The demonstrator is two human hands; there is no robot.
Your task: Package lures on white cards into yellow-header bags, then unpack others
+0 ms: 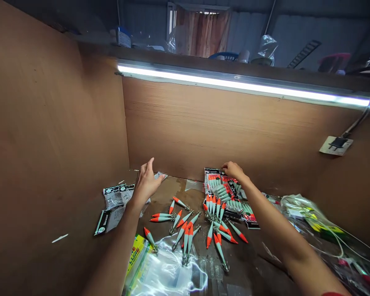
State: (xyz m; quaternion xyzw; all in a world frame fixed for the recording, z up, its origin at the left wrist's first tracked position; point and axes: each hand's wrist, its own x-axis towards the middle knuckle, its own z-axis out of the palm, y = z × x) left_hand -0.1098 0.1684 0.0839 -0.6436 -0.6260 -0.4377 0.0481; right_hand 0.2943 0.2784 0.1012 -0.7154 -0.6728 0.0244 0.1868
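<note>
My left hand is held above the board's back left, fingers and thumb apart, with nothing in it. Near it lie flat plastic packets with black headers. At the back, my right hand has its fingers curled at the top edge of a packet of squid jigs; the fingertips are partly hidden. That packet rests on a pile of similar filled packets. Loose squid jigs with orange and pale green bodies lie scattered between my forearms, and more are bunched in front of the pile.
Clear plastic bags and a yellow printed packet lie at the front. Tangled plastic and a yellow-green packet are on the right. Wooden panels enclose the back and left, under a tube light. A plug hangs at right.
</note>
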